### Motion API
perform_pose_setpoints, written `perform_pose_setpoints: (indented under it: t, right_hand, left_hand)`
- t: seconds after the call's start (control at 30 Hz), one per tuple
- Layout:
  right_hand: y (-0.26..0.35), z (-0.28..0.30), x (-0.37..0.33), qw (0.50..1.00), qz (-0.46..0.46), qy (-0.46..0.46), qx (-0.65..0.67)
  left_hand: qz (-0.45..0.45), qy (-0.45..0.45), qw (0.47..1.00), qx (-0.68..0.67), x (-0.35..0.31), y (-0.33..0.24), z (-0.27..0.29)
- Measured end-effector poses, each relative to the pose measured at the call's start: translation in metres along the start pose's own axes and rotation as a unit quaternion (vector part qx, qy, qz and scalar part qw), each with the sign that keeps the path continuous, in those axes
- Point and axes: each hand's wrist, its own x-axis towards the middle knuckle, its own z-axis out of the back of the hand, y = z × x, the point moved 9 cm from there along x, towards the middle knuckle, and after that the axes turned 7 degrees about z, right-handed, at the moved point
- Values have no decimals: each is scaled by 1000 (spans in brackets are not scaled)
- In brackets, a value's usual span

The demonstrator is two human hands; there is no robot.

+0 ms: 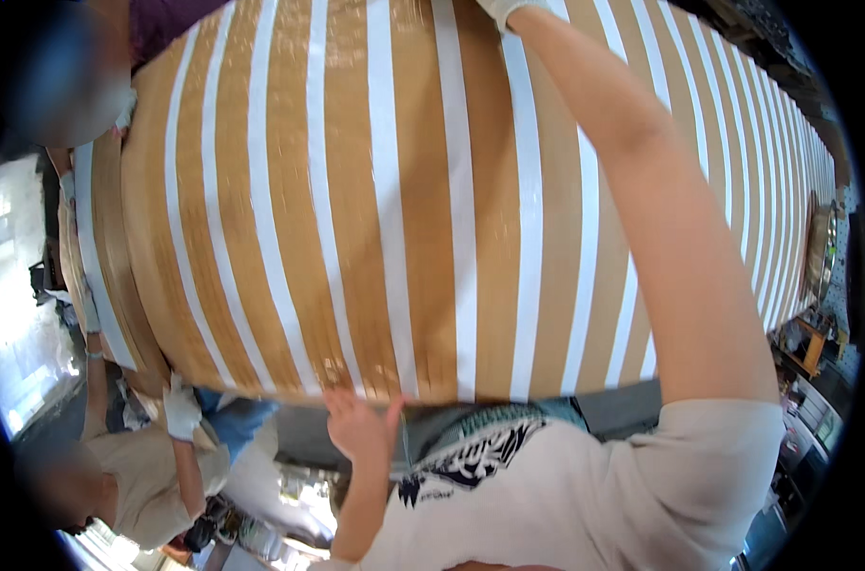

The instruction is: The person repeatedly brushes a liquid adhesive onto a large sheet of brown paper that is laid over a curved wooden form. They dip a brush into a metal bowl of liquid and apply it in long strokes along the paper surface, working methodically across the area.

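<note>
The white, short-sleeved T-shirt (566,495) carries a dark, slanted print (471,462) across its front and has a loose, plain right sleeve (713,452); the left hand (363,428) is ungloved, whereas the right hand (497,7), cropped at the upper edge, appears to wear a white glove (511,9).

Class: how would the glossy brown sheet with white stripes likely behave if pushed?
The glossy brown sheet with white stripes is probably slippery, given its shiny highlights. It looks flexible, with fine creases near the bare left hand. Its broad spread may make it heavy overall.
</note>
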Motion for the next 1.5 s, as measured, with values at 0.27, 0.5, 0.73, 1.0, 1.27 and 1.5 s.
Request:
perform_pose_setpoints:
  t: [0.27,0.5,0.73,1.0,1.27,1.5]
  right_hand:
    - [116,91,-243,968,224,100,41]
    - [195,180,-438,959,173,224,27]
    - [133,160,-431,928,-77,356,82]
    - [187,189,-507,965,166,200,-44]
    - [180,207,-443,980,39,183,73]
    - [173,211,-472,932,-33,354,68]
  left_hand:
    - [1,-43,999,26,1,-2,-1]
    - [-4,-75,997,11,1,0,2]
    - [-26,-49,998,-23,-5,-2,12]
    - [-40,-206,978,7,-6,-2,10]
    - [-35,-113,993,-9,-5,-3,15]
    - [-50,-160,986,25,-5,-4,11]
